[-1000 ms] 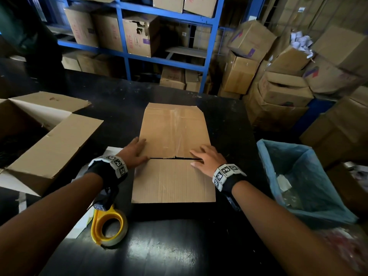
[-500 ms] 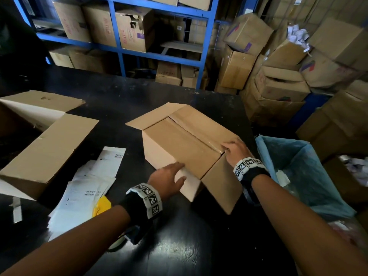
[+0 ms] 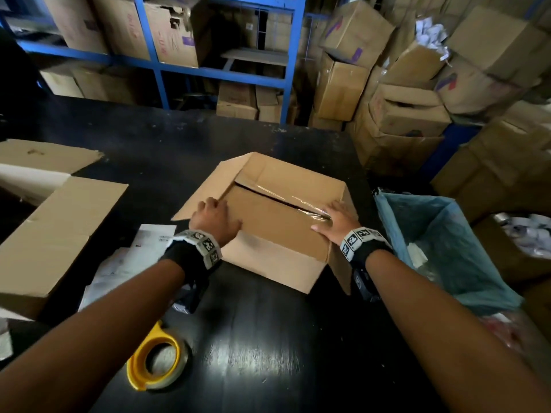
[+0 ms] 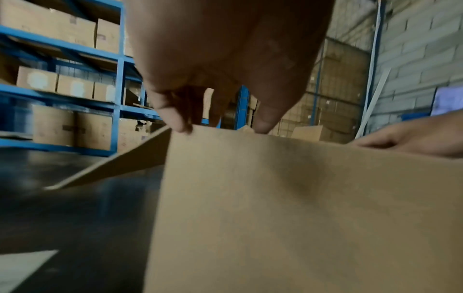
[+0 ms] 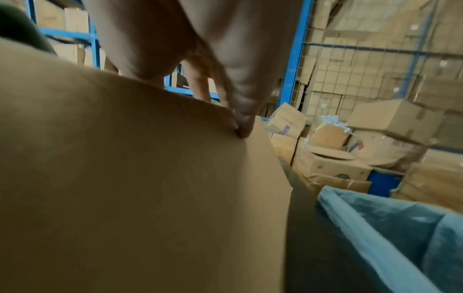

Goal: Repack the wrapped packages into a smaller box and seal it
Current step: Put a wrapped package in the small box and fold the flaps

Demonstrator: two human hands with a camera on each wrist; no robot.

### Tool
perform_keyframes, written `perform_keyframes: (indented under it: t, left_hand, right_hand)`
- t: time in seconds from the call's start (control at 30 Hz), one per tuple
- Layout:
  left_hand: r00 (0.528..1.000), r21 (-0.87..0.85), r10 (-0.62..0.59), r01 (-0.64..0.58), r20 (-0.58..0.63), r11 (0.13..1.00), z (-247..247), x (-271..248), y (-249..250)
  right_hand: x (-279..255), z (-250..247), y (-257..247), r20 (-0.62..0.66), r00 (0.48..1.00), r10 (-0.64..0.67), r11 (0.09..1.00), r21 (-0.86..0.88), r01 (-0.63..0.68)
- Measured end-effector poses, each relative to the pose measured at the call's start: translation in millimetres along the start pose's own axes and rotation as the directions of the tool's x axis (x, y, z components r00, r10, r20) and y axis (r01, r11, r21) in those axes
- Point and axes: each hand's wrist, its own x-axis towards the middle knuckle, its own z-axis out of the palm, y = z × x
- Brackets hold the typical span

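Note:
A small brown cardboard box (image 3: 277, 234) stands squared up in the middle of the black table (image 3: 268, 353). Its upper flaps are folded in, with shiny clear tape along the seam (image 3: 286, 199), and one side flap (image 3: 208, 189) sticks out to the left. My left hand (image 3: 214, 217) rests on the box's near-left top corner; in the left wrist view its fingertips (image 4: 180, 126) touch the cardboard edge (image 4: 300, 208). My right hand (image 3: 335, 217) lies flat on the near-right top corner, fingers on the tape end. No wrapped packages show.
A larger open box (image 3: 59, 222) sits at the left with papers (image 3: 134, 257) beside it. A yellow tape dispenser (image 3: 158, 362) lies near the front edge. A bin lined with a blue bag (image 3: 441, 242) stands at the right. Blue shelving and stacked boxes fill the back.
The box lay flat a second ago, then was lifted and unfolded. It now stands squared up, and both hands have moved onto its top corners.

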Motion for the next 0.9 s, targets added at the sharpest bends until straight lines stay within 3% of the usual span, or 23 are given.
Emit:
perform_keyframes:
  t: [0.1,0.2,0.27,0.4,0.53,0.77,0.9]
  left_hand:
    - [0.998,0.032,-0.049,0.050,-0.042,0.998,3.8,-19.3,13.4]
    - [0.997,0.056,-0.033,0.037,-0.065,0.998,4.6,-32.6,9.1]
    - [0.997,0.042,-0.007,0.011,-0.078,0.999,3.8,-31.7,1.5]
    - [0.996,-0.059,0.000,-0.006,-0.086,0.998,0.4,-17.8,-9.2]
    - [0.996,0.033,0.007,-0.004,-0.088,0.999,16.6,-20.6,-4.7]
    - [0.993,-0.188,-0.094,0.105,0.066,0.977,27.7,-15.7,-1.0]
    - [0.992,-0.187,-0.087,0.104,0.096,0.977,28.5,-13.5,-4.9]
  right_hand:
    - [6.4,-6.2,6.3,-0.111,0.991,-0.072,0.996,0.046,0.077]
    - [8.0,-8.3,2.1,-0.161,0.977,-0.136,0.979,-0.176,0.107]
    - [9.1,-8.9,-3.5,-0.113,0.982,-0.155,0.933,-0.343,0.108]
    - [12.2,-1.6,-9.3,-0.031,0.996,-0.085,0.873,-0.483,0.060]
    - [7.4,5.7,-6.6,-0.023,0.997,-0.078,0.853,-0.518,0.055]
    - [4.4,5.7,-5.3,0.052,0.998,-0.047,0.855,-0.515,0.068]
    - [6.1,3.3,-10.2,0.095,0.995,-0.019,0.833,-0.549,0.068]
